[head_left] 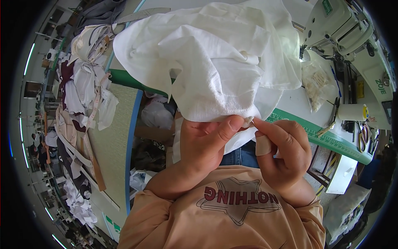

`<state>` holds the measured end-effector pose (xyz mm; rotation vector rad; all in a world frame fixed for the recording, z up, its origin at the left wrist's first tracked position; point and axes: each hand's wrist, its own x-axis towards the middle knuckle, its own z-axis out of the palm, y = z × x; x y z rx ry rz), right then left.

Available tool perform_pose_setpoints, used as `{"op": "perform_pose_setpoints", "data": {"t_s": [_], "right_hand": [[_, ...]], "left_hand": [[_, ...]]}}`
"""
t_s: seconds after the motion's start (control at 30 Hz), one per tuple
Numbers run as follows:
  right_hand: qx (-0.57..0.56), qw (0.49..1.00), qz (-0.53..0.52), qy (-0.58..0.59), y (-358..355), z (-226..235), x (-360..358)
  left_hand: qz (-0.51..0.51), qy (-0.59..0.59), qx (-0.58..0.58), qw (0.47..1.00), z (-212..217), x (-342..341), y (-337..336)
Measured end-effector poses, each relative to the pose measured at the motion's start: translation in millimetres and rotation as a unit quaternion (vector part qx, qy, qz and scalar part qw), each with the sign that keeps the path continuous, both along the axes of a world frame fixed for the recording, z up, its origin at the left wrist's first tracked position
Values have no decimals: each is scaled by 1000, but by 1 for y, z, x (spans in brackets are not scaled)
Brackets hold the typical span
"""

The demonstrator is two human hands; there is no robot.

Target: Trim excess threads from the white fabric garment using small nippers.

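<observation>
A large white cloth [207, 62] spreads over the work table and hangs down over its front edge toward me. My left hand [203, 143] pinches the near edge of this cloth between thumb and fingers, with a small folded bit standing up at the thumb tip. Close against that fold, my right hand [288, 151] is closed in a pinch, its index fingertip almost touching the left thumb. Something thin and pale shows at the right fingertip, too small to name. A beige bandage [263, 145] wraps the right thumb.
A sewing machine [336, 31] stands at the far right. Near it lie a clear bag of small pale pieces [317, 81], a thread cone [352, 112] and scissors [363, 138]. The table's green front edge [304, 124] carries ruler marks. Cloth pieces [85, 83] lie on a side table to the left.
</observation>
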<state>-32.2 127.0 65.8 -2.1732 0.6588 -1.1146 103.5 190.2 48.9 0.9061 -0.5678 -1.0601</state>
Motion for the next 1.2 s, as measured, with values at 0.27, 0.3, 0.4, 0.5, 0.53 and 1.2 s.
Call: {"op": "perform_pose_setpoints", "data": {"t_s": [0.27,0.3,0.4,0.5,0.53,1.2], "right_hand": [[-11,999,-16,-40,-1,-8,5],[-7,999,-17,-43,-1,-8,6],[2,999,-17,-48,-1,-9,6],[9,998,-16,-53,-1,-9,7],[11,998,-19,-56,-1,-10,7],[57,995,-25,-80,10,-15,6]], "left_hand": [[53,127,-21,990,0,-8,-1],[58,131,-20,990,1,-9,-1],[62,130,-17,989,-1,-9,-1],[61,119,-13,991,-1,-9,-1],[56,125,-10,991,-1,-10,-1],[-36,194,5,980,14,-13,-3]]}}
